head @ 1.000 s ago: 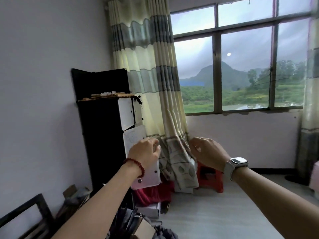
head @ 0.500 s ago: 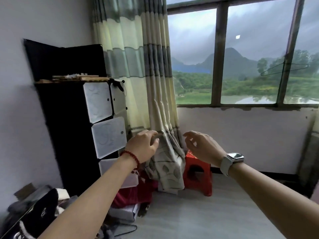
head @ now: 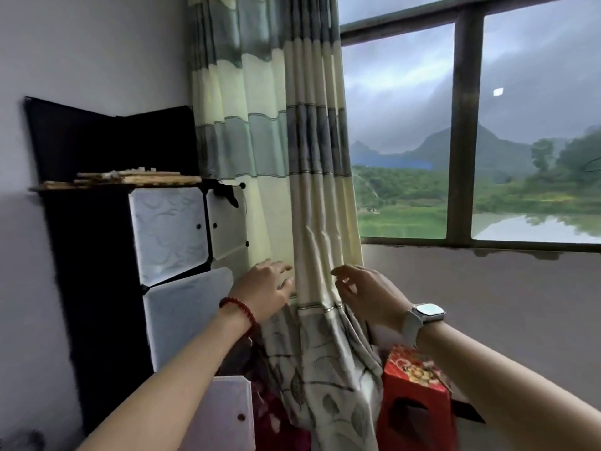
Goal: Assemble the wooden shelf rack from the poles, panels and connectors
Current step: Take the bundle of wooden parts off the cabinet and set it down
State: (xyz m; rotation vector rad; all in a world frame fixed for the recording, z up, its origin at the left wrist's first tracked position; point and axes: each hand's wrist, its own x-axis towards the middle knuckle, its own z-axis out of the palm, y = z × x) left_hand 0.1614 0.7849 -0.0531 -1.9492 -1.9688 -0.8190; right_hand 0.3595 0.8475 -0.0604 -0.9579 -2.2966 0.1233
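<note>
Flat wooden rack pieces (head: 130, 179) with small pale parts on them lie on top of a black cabinet (head: 94, 271) at the left. My left hand (head: 265, 291), with a red bead bracelet on its wrist, reaches forward with fingers extended and holds nothing, in front of the striped curtain (head: 276, 157). My right hand (head: 367, 292), with a watch on the wrist, is held out beside it with fingers loosely curved and empty. Both hands are below and to the right of the wooden pieces, well apart from them.
The black cabinet has white translucent doors (head: 169, 232), some ajar. A red plastic stool (head: 416, 402) stands under the window (head: 461, 131) by the curtain's hem. Red fabric (head: 270, 418) lies at the cabinet's foot. A grey wall (head: 81, 47) is at the left.
I have come closer to the cabinet and curtain, which now look larger. Both hands opened from loose fists and reached forward toward the curtain.
</note>
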